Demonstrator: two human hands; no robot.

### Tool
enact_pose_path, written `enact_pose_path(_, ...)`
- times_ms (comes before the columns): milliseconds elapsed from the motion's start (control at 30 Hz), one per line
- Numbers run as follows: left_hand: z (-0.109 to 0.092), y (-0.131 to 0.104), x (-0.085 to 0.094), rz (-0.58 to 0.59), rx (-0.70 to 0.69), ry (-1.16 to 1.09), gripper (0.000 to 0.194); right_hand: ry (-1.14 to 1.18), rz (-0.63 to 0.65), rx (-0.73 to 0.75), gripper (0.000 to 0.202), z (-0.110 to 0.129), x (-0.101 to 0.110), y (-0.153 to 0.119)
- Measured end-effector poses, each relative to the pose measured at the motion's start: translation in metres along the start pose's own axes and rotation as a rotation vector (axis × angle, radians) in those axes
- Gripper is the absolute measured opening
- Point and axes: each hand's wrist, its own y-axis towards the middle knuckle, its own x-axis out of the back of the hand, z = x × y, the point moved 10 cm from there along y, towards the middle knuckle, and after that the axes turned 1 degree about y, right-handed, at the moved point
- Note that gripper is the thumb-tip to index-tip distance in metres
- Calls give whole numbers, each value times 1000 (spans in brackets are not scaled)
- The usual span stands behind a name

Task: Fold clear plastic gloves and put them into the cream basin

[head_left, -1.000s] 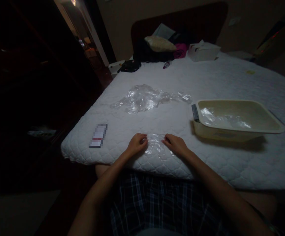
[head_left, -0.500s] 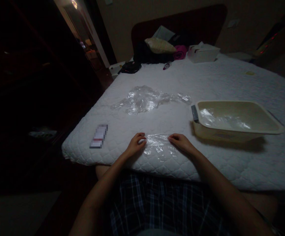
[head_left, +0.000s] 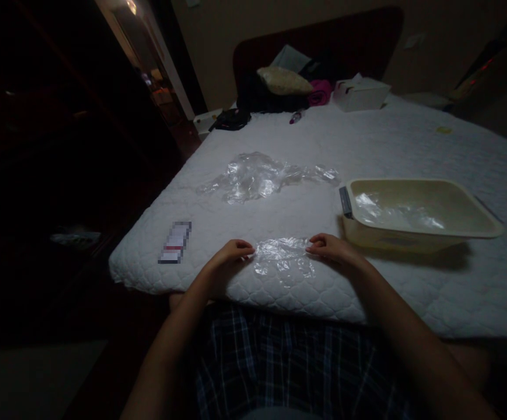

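A clear plastic bag (head_left: 282,251) lies partly folded on the white quilted bed near its front edge. At its left edge, my left hand (head_left: 234,251) pinches the film between thumb and fingers. My right hand (head_left: 332,248) does the same at the right edge, its fingertips close together. Farther back on the bed spreads a heap of crumpled clear plastic bags (head_left: 257,175). Right of my right hand stands a cream plastic basin (head_left: 411,238) with grey handles, holding more shiny clear plastic.
On the left part of the bed (head_left: 218,219) lies a blurred-out phone-like object (head_left: 175,242). Near the headboard are a pillow (head_left: 285,80), dark and pink cloth, a white box (head_left: 361,94), a black bag (head_left: 231,119) and a small bottle (head_left: 296,117).
My hands have moved apart, the left one leftward and the right one slightly rightward, to the side edges of the plastic bag. The top of the bag looks less taut.
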Motion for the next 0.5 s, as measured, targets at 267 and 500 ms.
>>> enact_pose_path(267, 0, 4, -14, -6, 59, -91, 39, 73, 57, 19, 39, -10, -12, 10)
enact_pose_path(500, -9, -4, -26, -18, -100, -295, 29, -38, 109, 149, 23, 8, -22, 3)
